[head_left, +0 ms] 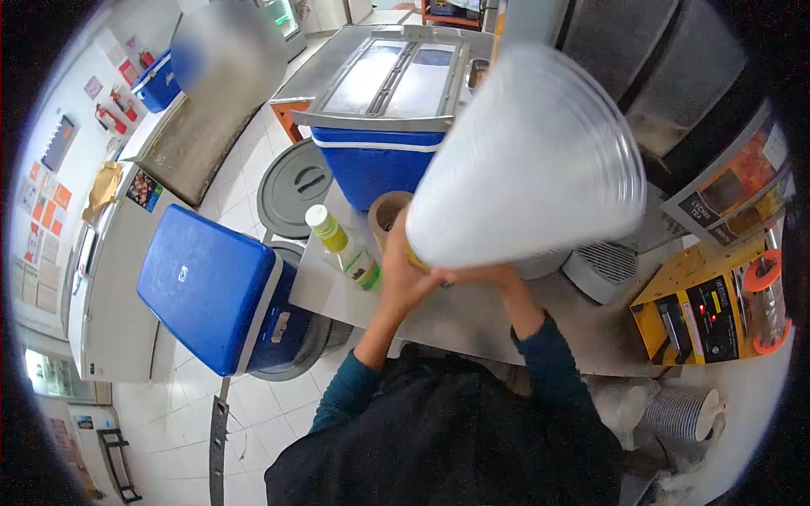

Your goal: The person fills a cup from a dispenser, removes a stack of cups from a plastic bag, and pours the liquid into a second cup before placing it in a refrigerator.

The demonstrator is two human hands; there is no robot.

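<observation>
Cup stack point(527, 160) held over bench point(472, 316) near its front edge.
Long axis tilts, wide mouth up-right toward camera; clear, ribbed plastic. Left hand point(405, 274) and right hand point(481, 274) grip its narrow base.

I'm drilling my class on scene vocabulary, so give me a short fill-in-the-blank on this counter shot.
1. Both hands hold a stack of clear plastic ____.
2. The bottle on the counter has a ____ cap.
3. The closed cooler beside the counter is ____.

Missing words: cups; white; blue
</observation>
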